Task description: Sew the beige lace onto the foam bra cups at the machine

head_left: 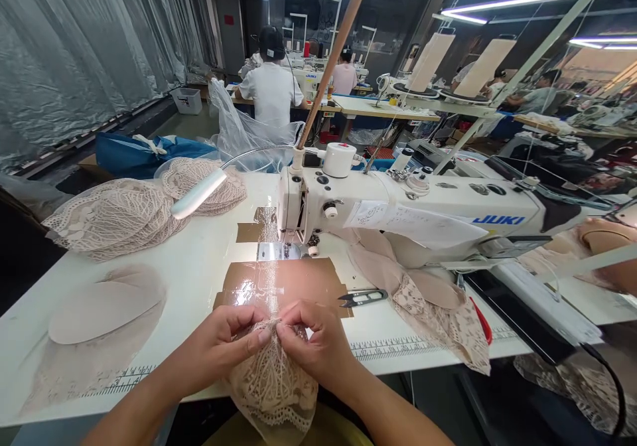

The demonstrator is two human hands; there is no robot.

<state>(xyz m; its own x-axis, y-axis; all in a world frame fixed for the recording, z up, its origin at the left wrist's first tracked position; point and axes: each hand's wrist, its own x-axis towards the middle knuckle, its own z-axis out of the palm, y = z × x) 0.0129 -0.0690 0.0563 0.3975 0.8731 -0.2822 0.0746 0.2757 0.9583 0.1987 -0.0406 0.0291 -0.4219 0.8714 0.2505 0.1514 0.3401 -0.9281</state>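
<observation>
Both my hands pinch the top edge of a beige lace piece (273,383) at the table's front edge. My left hand (226,340) grips it from the left with thumb and fingers closed. My right hand (313,340) pinches it from the right, fingertips meeting the left hand's. The lace hangs down over the edge toward my lap. Just beyond them lies a brown taped patch (293,280) in front of the needle of a white JUKI sewing machine (398,207).
Thread snips (363,295) lie right of the hands. Sewn lace pieces (432,306) trail under the machine arm. Stacks of lace cups (114,217) and beige foam pads (99,310) sit at left. A gooseneck lamp (199,194) hangs over the table. Other workers (271,87) sit behind.
</observation>
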